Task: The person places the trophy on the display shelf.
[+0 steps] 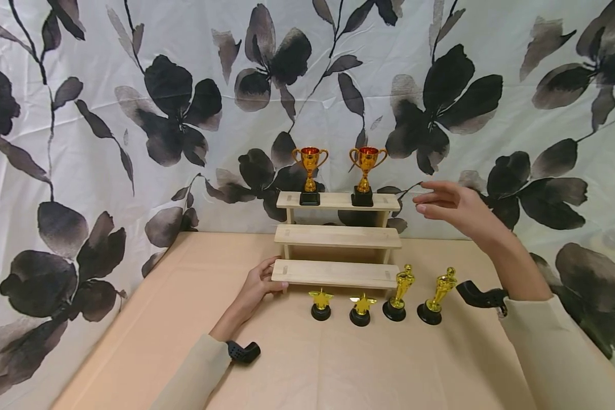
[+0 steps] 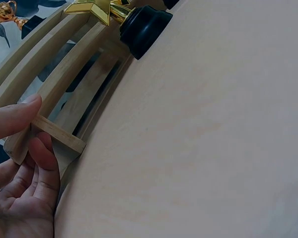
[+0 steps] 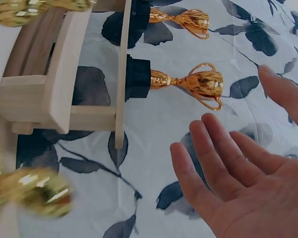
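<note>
A three-step wooden stand (image 1: 337, 236) stands at the back of the table. My left hand (image 1: 258, 287) grips the left end of its lowest step, thumb on one face and fingers curled under, as the left wrist view shows. Two gold trophy cups on black bases, a left cup (image 1: 310, 165) and a right cup (image 1: 366, 165), stand on the top step. My right hand (image 3: 238, 183) is raised to the right of the top step, fingers extended, holding nothing; the right cup is the nearest thing to it.
In front of the stand are two gold star trophies, one left (image 1: 320, 304) and one right (image 1: 361, 310). Beside them stand two gold figure statuettes, one (image 1: 401, 293) near the stand's right corner, the other (image 1: 439, 296) farther right. A floral cloth (image 1: 184, 34) hangs behind the table (image 1: 287, 364).
</note>
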A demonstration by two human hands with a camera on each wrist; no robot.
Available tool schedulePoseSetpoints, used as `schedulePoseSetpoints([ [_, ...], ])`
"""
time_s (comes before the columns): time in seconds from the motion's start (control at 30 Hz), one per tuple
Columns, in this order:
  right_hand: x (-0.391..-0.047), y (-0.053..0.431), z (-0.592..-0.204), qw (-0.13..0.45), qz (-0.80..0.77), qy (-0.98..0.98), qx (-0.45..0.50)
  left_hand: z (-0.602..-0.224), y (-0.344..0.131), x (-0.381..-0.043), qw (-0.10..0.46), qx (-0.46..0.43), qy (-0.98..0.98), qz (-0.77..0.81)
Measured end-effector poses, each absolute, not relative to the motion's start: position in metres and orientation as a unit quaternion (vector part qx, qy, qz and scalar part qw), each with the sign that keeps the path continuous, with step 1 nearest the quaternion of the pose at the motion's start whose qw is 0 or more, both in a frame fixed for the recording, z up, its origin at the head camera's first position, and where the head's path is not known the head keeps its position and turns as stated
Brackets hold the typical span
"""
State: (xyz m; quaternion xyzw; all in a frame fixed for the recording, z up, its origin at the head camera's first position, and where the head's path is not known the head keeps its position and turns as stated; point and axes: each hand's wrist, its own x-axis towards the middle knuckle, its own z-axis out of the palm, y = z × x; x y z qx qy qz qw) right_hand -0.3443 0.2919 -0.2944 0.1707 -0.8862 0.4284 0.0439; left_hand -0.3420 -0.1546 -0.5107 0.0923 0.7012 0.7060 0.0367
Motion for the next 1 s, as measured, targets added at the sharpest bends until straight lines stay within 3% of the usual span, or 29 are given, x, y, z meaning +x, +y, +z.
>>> schedulePoseSetpoints([
  [0.53,-0.306,0.335,-0.357,0.028,0.451,-0.863,0.227,-0.509,-0.156,-0.340,0.033,0.104,0.701,0.705],
  [1.0,-0.302,0.346,-0.387,-0.047,0.472,-0.846,0.245,-0.511,-0.157,-0.338,0.038,0.105,0.698,0.707],
])
